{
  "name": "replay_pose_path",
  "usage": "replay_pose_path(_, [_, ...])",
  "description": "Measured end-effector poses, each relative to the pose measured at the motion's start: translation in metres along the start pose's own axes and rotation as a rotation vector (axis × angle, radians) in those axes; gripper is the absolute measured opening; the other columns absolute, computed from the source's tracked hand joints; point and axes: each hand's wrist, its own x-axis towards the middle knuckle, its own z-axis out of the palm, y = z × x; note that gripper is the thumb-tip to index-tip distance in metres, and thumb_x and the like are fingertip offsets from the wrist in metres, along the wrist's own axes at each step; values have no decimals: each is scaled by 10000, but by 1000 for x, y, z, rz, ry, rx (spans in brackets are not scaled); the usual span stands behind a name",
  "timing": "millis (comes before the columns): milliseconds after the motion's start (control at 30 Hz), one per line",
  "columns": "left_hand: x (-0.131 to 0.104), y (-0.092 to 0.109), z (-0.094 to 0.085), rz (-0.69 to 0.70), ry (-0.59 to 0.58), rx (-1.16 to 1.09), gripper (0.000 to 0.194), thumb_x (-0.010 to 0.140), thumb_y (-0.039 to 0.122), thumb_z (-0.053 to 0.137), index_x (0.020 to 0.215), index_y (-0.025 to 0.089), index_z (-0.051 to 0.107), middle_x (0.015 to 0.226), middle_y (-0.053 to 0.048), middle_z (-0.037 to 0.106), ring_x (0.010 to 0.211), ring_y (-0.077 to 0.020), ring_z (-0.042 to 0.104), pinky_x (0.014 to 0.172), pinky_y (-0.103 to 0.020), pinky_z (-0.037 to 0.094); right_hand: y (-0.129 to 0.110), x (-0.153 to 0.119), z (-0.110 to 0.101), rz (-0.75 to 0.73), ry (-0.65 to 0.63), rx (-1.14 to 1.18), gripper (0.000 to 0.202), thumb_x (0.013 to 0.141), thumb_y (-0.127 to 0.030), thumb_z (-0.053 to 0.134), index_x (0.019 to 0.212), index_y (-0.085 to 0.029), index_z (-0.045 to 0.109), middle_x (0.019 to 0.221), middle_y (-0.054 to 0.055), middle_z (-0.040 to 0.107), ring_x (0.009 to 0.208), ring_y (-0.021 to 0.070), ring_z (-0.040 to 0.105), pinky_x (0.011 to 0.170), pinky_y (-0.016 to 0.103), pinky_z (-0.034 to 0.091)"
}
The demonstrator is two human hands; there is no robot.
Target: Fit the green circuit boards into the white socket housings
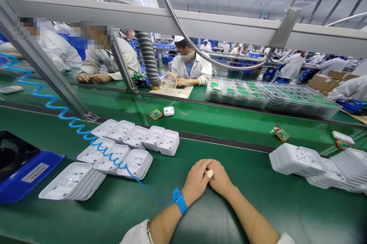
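Observation:
My left hand (196,179) and my right hand (220,178) are folded together on the green work surface (218,221), fingers closed and overlapping. No object shows between them, though the inner fingers are partly hidden. A pale yellow finger cot (210,173) covers one thumb tip, apparently the left. Around my left wrist sits a blue wrist strap (179,200), from which a coiled blue cord (109,155) runs up to the left. Nearest on the left are stacks of white plastic housings (137,162), apart from my hands.
More white housings (298,159) are stacked at right. Beyond them, a green belt (209,122) carries circuit boards (155,114) and a small white case (169,111). Clear trays (237,93) stand across from me, near several co-workers. A blue bin (28,175) lies left; a metal frame (183,20) spans overhead.

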Motion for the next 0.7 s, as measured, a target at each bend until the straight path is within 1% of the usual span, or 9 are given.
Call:
replay_pose_path(167, [-1, -6, 3, -24, 13, -14, 368, 892, 284, 395, 1242, 190, 459, 1250, -85, 533, 1152, -212, 483, 994, -397, 387, 6, 0, -1, -40, -3, 18, 195, 827, -156, 417, 897, -193, 596, 899, 44, 621, 828, 170, 531, 756, 299, 378])
replay_pose_path(267, [-1, -11, 5, -96, 74, -41, 407, 915, 289, 329, 1297, 161, 385, 1260, -113, 516, 1133, -206, 501, 977, -397, 404, 25, 7, -19, 7, 109, 63, 190, 841, -208, 413, 904, -201, 592, 891, 36, 627, 815, 162, 552, 749, 285, 410])
replay_pose_path(333, [1, -12, 6, -106, 90, -21, 374, 917, 290, 323, 1257, 167, 421, 1211, -107, 542, 1090, -204, 520, 948, -394, 422, 44, 19, -41, 147, 283, 26, 206, 848, -255, 409, 948, -195, 579, 910, 43, 627, 778, 156, 561, 727, 278, 429])
replay_pose_path(400, [1, -11, 7, -70, 78, 50, 324, 904, 294, 367, 1186, 179, 479, 1165, -93, 563, 1073, -218, 515, 937, -410, 418, 66, 36, -69, 287, 358, -114, 247, 852, -277, 405, 1023, -181, 555, 926, 53, 621, 779, 159, 566, 734, 280, 436])
replay_pose_path(433, [1, -9, 8, -47, 67, 90, 306, 893, 289, 391, 1160, 184, 496, 1153, -87, 567, 1074, -227, 506, 935, -421, 412, 78, 45, -83, 336, 341, -217, 268, 842, -268, 419, 1059, -167, 540, 963, 66, 615, 827, 164, 569, 760, 278, 434])
replay_pose_path(500, [1, -7, 8, -22, 53, 144, 295, 878, 271, 417, 1149, 188, 500, 1143, -82, 568, 1073, -239, 492, 926, -434, 405, 102, 62, -113, 457, 218, -490, 298, 826, -275, 458, 1086, -153, 537, 1031, 93, 600, 947, 192, 551, 813, 288, 417])
replay_pose_path(533, [1, -6, 9, -21, 50, 156, 299, 874, 262, 419, 1154, 188, 496, 1144, -83, 567, 1070, -240, 489, 919, -434, 405, 113, 70, -127, 498, 200, -536, 305, 810, -275, 489, 1080, -146, 549, 1044, 111, 596, 981, 214, 542, 836, 306, 405])
replay_pose_path(633, [1, -5, 8, -35, 44, 154, 302, 870, 244, 419, 1158, 184, 487, 1141, -88, 563, 1060, -238, 487, 906, -426, 406, 144, 81, -164, 651, 207, -611, 319, 775, -256, 533, 1055, -106, 567, 1053, 170, 583, 1033, 270, 526, 858, 357, 394])
replay_pose_path(700, [2, -4, 8, -49, 40, 141, 296, 865, 232, 423, 1150, 182, 488, 1131, -87, 563, 1050, -236, 487, 901, -420, 405, 162, 80, -179, 801, 253, -649, 356, 758, -225, 529, 1071, -56, 551, 1074, 229, 560, 1063, 315, 510, 853, 401, 396])
